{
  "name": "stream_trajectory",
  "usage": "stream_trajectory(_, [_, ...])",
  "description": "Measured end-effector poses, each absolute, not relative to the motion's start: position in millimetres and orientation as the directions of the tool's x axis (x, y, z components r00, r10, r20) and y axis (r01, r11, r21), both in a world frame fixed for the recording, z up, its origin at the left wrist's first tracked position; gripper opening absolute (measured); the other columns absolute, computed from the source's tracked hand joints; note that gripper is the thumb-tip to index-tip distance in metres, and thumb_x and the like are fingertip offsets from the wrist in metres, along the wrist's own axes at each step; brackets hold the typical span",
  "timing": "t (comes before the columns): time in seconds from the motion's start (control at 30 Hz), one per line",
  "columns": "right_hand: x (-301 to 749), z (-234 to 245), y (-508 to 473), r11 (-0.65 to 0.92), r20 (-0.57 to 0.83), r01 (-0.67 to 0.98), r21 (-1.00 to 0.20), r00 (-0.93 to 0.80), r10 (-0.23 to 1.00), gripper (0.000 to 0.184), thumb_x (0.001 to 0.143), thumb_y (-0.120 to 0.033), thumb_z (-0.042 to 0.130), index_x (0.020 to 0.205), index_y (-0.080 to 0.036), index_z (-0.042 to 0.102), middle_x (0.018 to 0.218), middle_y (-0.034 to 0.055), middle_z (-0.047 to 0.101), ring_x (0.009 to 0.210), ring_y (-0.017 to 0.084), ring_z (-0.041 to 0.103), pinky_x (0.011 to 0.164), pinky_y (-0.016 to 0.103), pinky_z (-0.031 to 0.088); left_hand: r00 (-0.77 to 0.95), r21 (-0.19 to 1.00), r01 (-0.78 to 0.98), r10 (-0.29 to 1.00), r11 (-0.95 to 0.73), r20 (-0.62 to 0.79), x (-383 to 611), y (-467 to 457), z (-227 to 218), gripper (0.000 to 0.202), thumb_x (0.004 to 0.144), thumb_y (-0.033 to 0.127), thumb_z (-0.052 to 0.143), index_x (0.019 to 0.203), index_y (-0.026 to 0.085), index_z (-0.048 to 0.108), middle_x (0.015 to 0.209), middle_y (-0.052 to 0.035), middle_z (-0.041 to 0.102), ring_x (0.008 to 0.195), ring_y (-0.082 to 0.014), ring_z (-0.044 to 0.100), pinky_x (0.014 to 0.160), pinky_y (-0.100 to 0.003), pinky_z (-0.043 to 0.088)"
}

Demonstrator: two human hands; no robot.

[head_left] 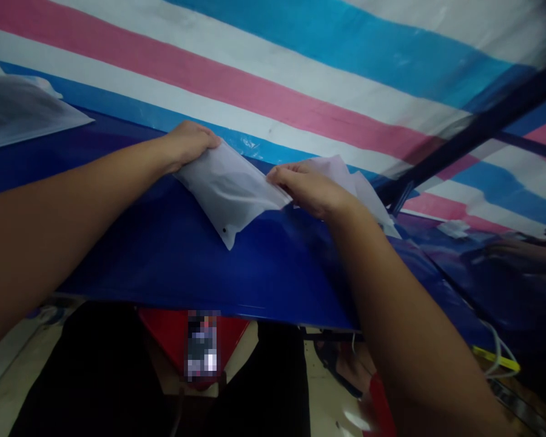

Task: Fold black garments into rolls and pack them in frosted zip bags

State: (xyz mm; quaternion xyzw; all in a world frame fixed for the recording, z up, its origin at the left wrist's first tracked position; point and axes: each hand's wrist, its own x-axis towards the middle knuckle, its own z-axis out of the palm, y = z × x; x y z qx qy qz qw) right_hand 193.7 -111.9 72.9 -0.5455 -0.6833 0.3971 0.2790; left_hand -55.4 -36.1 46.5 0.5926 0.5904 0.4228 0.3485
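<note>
A frosted white zip bag (230,185) hangs tilted over the blue table between my two hands. My left hand (191,142) is closed on its upper left corner. At the bag's right end, my right hand (303,185) pinches the edge where the zip strip runs. One corner with a small dark hole points down toward the table. What the bag holds, if anything, I cannot make out. Just behind my right hand lie pale, thin bags or sheets (364,188), partly hidden by it.
Another frosted bag with something dark inside (22,112) lies at the far left of the blue table (141,261). A striped plastic sheet (264,85) rises behind the table. A dark frame bar (482,127) slants across the right. A red stool (164,331) stands below.
</note>
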Motion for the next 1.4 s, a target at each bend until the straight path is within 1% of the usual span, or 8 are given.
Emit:
stream_trajectory(0.2, [201.6, 80.3, -114.4, 0.143, -0.081, 0.492, -0.859, -0.407, 0.91, 0.029, 0.091, -0.025, 0.064, 0.063, -0.023, 0.058, 0.062, 0.0014, 0.059, 0.064, 0.015, 0.064, 0.061, 0.027, 0.052, -0.131, 0.913, 0.403, 0.984, -0.058, 0.12, -72.1, -24.5, 44.6, 0.01, 0.096, 0.024, 0.071, 0.097, 0.014, 0.073, 0.084, -0.0034, 0.064, 0.076, -0.0164, 0.054, 0.083, -0.04, 0.049])
stream_trajectory(0.33, [205.0, 84.8, -116.5, 0.152, -0.085, 0.515, -0.844, -0.408, 0.909, 0.03, 0.092, -0.025, 0.066, 0.063, -0.023, 0.06, 0.061, 0.001, 0.059, 0.064, 0.015, 0.067, 0.06, 0.027, 0.053, -0.136, 0.913, 0.401, 0.982, -0.069, 0.134, -75.0, -21.8, 44.0, 0.011, 0.097, 0.025, 0.071, 0.095, 0.014, 0.073, 0.079, -0.0022, 0.062, 0.073, -0.0152, 0.052, 0.079, -0.037, 0.047])
stream_trajectory(0.53, [199.6, 81.3, -117.8, 0.136, -0.081, 0.494, -0.859, -0.392, 0.916, 0.032, 0.095, -0.05, 0.076, 0.08, -0.022, 0.069, 0.078, 0.005, 0.074, 0.071, 0.017, 0.072, 0.058, 0.027, 0.054, -0.089, 0.919, 0.363, 0.976, -0.155, 0.2, -68.0, -26.9, 43.0, 0.018, 0.101, 0.028, 0.066, 0.093, 0.015, 0.074, 0.082, -0.0034, 0.065, 0.073, -0.0151, 0.053, 0.07, -0.033, 0.041])
stream_trajectory(0.73, [170.7, 74.0, -131.6, 0.123, -0.072, 0.498, -0.858, -0.355, 0.932, 0.024, 0.101, -0.039, 0.07, 0.085, -0.021, 0.069, 0.082, 0.005, 0.073, 0.07, 0.016, 0.07, 0.054, 0.026, 0.055, -0.087, 0.893, 0.406, 0.964, -0.195, 0.251, -54.8, -30.0, 38.1, 0.023, 0.099, 0.033, 0.068, 0.085, 0.016, 0.074, 0.078, -0.0025, 0.062, 0.071, -0.0147, 0.05, 0.066, -0.033, 0.035])
stream_trajectory(0.9, [167.2, 72.0, -129.8, 0.145, -0.001, 0.515, -0.845, -0.271, 0.962, 0.032, 0.096, -0.036, 0.075, 0.072, -0.022, 0.06, 0.068, 0.0006, 0.06, 0.06, 0.014, 0.057, 0.052, 0.027, 0.053, -0.123, 0.878, 0.375, 0.922, -0.299, 0.366, -49.8, -28.1, 39.0, 0.016, 0.096, 0.025, 0.065, 0.082, 0.019, 0.069, 0.087, -0.0023, 0.069, 0.079, -0.0156, 0.056, 0.075, -0.033, 0.044])
stream_trajectory(1.0, [178.3, 69.5, -116.9, 0.163, 0.099, 0.66, -0.733, -0.134, 0.986, 0.027, 0.094, -0.027, 0.071, 0.071, -0.023, 0.059, 0.064, 0.0008, 0.058, 0.059, 0.016, 0.056, 0.055, 0.03, 0.052, -0.197, 0.901, 0.279, 0.898, -0.332, 0.392, -52.6, -22.8, 39.9, 0.01, 0.097, 0.023, 0.06, 0.087, 0.023, 0.061, 0.1, -0.0009, 0.074, 0.089, -0.0155, 0.063, 0.077, -0.031, 0.049])
stream_trajectory(1.2, [207.4, 65.6, -95.3, 0.03, 0.362, 0.981, -0.191, 0.042, 0.931, 0.018, 0.092, -0.016, 0.061, 0.076, -0.02, 0.068, 0.084, 0.0155, 0.073, 0.089, 0.032, 0.068, 0.084, 0.045, 0.055, -0.2, 0.873, 0.324, 0.876, -0.365, 0.44, -64.0, -5.5, 26.8, 0.009, 0.095, 0.024, 0.061, 0.091, 0.026, 0.053, 0.1, -0.0007, 0.072, 0.088, -0.0161, 0.065, 0.08, -0.035, 0.05])
stream_trajectory(1.4, [228.2, 74.2, -92.7, -0.194, 0.409, 0.979, -0.057, 0.201, 0.89, 0.028, 0.097, -0.021, 0.056, 0.112, -0.01, 0.077, 0.118, 0.0284, 0.074, 0.115, 0.043, 0.068, 0.095, 0.054, 0.054, -0.102, 0.805, 0.497, 0.899, -0.325, 0.426, -64.5, 0.3, 11.1, 0.025, 0.095, 0.036, 0.066, 0.116, 0.025, 0.059, 0.1, 0.0014, 0.07, 0.092, -0.0141, 0.062, 0.086, -0.035, 0.049])
